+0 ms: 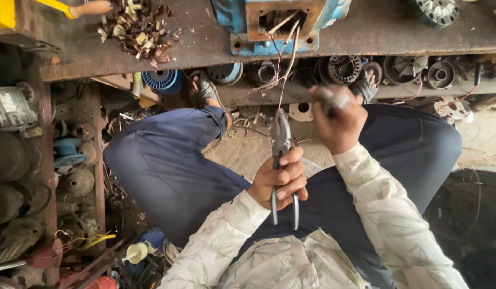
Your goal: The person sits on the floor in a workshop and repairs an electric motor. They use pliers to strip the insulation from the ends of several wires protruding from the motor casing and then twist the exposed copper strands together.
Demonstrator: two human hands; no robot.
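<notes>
Pliers (pixel 282 155): one steel pair, grey handles, gripped by left hand (pixel 280 182) fingers.
Wires (pixel 282 69): several thin red and pale strands.
Right hand (pixel 336 120): fingers closed on wires.
Worktop (pixel 205 37): rusty metal.

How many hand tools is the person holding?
1: grey-handled pliers in the left hand, jaws up at the wires. The right hand grips a blurred object; unclear what.

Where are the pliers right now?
In the head view, the pliers are near the middle, gripped in the left hand over the person's lap. Their jaws point up toward the thin wires hanging from the blue motor housing, beside the right hand.
</notes>
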